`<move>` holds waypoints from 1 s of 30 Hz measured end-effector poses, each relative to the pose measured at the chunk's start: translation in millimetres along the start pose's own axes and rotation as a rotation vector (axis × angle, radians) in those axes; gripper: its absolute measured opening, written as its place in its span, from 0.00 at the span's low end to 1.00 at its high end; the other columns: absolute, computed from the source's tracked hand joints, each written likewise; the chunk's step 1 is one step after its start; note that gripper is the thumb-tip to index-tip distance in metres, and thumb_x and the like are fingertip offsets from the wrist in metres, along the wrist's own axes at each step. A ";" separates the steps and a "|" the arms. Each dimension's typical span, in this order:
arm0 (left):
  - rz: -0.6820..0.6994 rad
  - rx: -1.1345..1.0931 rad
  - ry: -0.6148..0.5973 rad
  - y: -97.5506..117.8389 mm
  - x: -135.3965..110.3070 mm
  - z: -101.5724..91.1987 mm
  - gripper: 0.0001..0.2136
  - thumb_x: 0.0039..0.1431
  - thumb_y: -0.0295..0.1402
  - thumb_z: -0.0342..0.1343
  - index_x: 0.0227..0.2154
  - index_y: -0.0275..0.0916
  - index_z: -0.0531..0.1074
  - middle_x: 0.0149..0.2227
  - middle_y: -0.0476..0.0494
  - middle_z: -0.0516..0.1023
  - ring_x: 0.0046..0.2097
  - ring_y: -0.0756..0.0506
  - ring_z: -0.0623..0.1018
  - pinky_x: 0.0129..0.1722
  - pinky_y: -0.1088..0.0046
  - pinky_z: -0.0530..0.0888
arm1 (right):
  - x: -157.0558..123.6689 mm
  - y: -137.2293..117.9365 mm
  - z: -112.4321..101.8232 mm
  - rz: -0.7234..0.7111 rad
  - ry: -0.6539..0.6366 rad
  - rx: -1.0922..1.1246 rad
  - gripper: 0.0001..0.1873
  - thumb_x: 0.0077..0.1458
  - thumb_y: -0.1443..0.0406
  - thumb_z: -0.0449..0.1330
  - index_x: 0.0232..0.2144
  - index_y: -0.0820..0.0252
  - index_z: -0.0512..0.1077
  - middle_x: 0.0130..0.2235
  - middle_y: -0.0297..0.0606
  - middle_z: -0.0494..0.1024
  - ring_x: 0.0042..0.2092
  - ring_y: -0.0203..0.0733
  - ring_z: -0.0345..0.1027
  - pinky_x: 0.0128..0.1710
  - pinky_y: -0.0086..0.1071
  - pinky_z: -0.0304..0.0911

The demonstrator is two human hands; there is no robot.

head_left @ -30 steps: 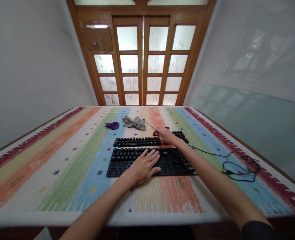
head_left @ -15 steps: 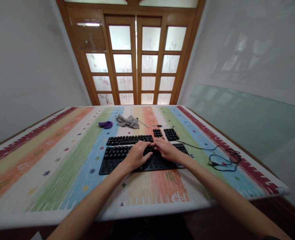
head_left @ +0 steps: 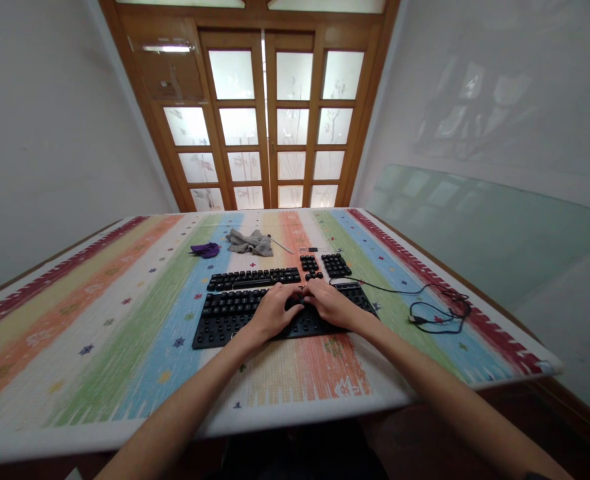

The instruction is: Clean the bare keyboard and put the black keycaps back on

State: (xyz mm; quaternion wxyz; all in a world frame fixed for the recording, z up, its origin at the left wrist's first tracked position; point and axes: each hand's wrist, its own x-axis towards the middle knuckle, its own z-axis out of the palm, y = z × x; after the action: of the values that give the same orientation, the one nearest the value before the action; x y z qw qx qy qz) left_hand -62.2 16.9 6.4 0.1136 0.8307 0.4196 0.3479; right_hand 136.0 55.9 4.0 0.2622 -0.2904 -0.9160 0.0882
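A black keyboard point(head_left: 215, 330) lies on the striped tablecloth, with keycaps on its upper left rows and bare switches along its lower rows. My left hand point(head_left: 275, 311) rests over its middle, fingers bent and thumb pointing right. Close against it, my right hand point(head_left: 327, 303) reaches in from the right with curled fingers. The fingertips of both hands meet near the keyboard's upper middle; anything small between them is hidden. Behind the keyboard lie loose keycaps in groups: long rows point(head_left: 255, 278) at left, a small block point(head_left: 309, 263), and a larger block point(head_left: 336, 265) at right.
A purple item point(head_left: 205, 250) and a crumpled grey cloth point(head_left: 249, 243) lie farther back. Beside the cloth is a thin rod point(head_left: 281, 245), with a small dark-handled tool point(head_left: 309, 250) nearby. A black cable point(head_left: 439, 313) coils at right. Wooden doors point(head_left: 269, 120) stand beyond the table.
The view has shifted slightly, so everything sits a little farther left. Both hands stay at nearly the same spot on the keyboard, and a small keycap group behind the fingers shows more clearly.
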 end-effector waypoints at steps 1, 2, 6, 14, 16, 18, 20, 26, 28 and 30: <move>0.009 0.013 -0.009 -0.5 -0.2 0.2 0.12 0.56 0.27 0.61 0.44 0.40 0.74 0.40 0.46 0.80 0.43 0.42 0.74 0.46 0.62 0.72 | -0.5 0.2 0.3 0.015 0.008 0.003 0.05 0.60 0.73 0.54 0.36 0.60 0.67 0.38 0.42 0.73 0.40 0.44 0.65 0.43 0.38 0.64; 0.021 0.026 -0.019 -1.2 -0.4 0.5 0.09 0.57 0.27 0.61 0.41 0.40 0.75 0.40 0.46 0.80 0.43 0.42 0.74 0.46 0.61 0.72 | -1.2 0.4 0.5 0.024 0.018 0.007 0.05 0.60 0.73 0.54 0.36 0.60 0.67 0.37 0.42 0.73 0.40 0.44 0.65 0.42 0.38 0.64; 0.074 0.049 -0.045 -4.1 -1.1 2.9 0.04 0.58 0.28 0.60 0.37 0.39 0.76 0.38 0.45 0.80 0.41 0.43 0.73 0.47 0.61 0.71 | -5.5 1.2 1.6 -0.021 0.058 -0.003 0.05 0.61 0.72 0.53 0.34 0.60 0.67 0.37 0.41 0.72 0.40 0.44 0.65 0.42 0.38 0.64; 0.107 0.059 -0.026 -6.0 -1.4 3.9 0.02 0.60 0.28 0.58 0.34 0.38 0.75 0.38 0.43 0.79 0.42 0.42 0.72 0.47 0.61 0.71 | -16.1 0.5 -0.4 -0.067 0.086 0.000 0.07 0.62 0.70 0.54 0.35 0.60 0.72 0.37 0.42 0.73 0.40 0.44 0.67 0.42 0.39 0.67; 0.109 0.061 -0.027 -6.4 -1.7 3.8 0.03 0.60 0.28 0.58 0.35 0.38 0.75 0.37 0.43 0.79 0.42 0.42 0.72 0.46 0.61 0.71 | -17.7 -0.7 -2.9 -0.081 0.090 0.018 0.08 0.62 0.70 0.54 0.37 0.60 0.73 0.38 0.43 0.75 0.41 0.44 0.68 0.43 0.40 0.67; 0.111 0.060 -0.022 -6.7 -1.9 4.0 0.03 0.60 0.29 0.57 0.36 0.39 0.75 0.38 0.44 0.79 0.42 0.42 0.71 0.46 0.61 0.71 | -19.3 -1.6 -5.2 -0.085 0.090 0.033 0.09 0.62 0.71 0.53 0.38 0.59 0.74 0.39 0.43 0.75 0.43 0.44 0.69 0.44 0.40 0.68; 0.111 0.058 -0.021 -6.8 -1.6 4.4 0.04 0.61 0.29 0.57 0.36 0.39 0.76 0.38 0.44 0.79 0.42 0.43 0.71 0.46 0.60 0.71 | -20.8 -1.7 -6.7 -0.071 0.089 0.049 0.10 0.61 0.71 0.53 0.38 0.58 0.75 0.40 0.43 0.76 0.43 0.44 0.70 0.45 0.40 0.68; 0.125 0.036 -0.029 -7.1 -0.2 4.6 0.04 0.60 0.28 0.57 0.35 0.40 0.76 0.38 0.44 0.79 0.42 0.42 0.71 0.46 0.60 0.71 | -23.1 -1.2 -8.4 0.016 0.096 0.055 0.09 0.60 0.70 0.55 0.41 0.58 0.73 0.42 0.42 0.77 0.45 0.45 0.71 0.46 0.40 0.68; 0.123 0.041 -0.024 -7.3 -0.2 4.5 0.03 0.60 0.28 0.57 0.35 0.39 0.76 0.37 0.44 0.79 0.42 0.42 0.71 0.46 0.60 0.71 | -22.2 -2.1 -9.0 0.018 0.105 0.061 0.09 0.61 0.70 0.55 0.41 0.58 0.72 0.42 0.42 0.76 0.45 0.45 0.71 0.46 0.40 0.68; 0.116 0.048 -0.021 -7.6 -0.5 4.5 0.03 0.60 0.28 0.58 0.35 0.39 0.76 0.37 0.44 0.79 0.42 0.42 0.71 0.46 0.60 0.71 | -21.0 -2.9 -8.9 0.010 0.112 0.069 0.09 0.60 0.70 0.55 0.41 0.57 0.72 0.42 0.42 0.76 0.45 0.45 0.70 0.46 0.40 0.67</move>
State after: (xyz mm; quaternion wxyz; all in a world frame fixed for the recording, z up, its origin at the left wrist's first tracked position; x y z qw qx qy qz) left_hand -64.1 21.6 -0.8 0.0775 0.8596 0.3778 0.3351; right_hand 153.9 41.4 3.4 0.3224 -0.2903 -0.8949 0.1049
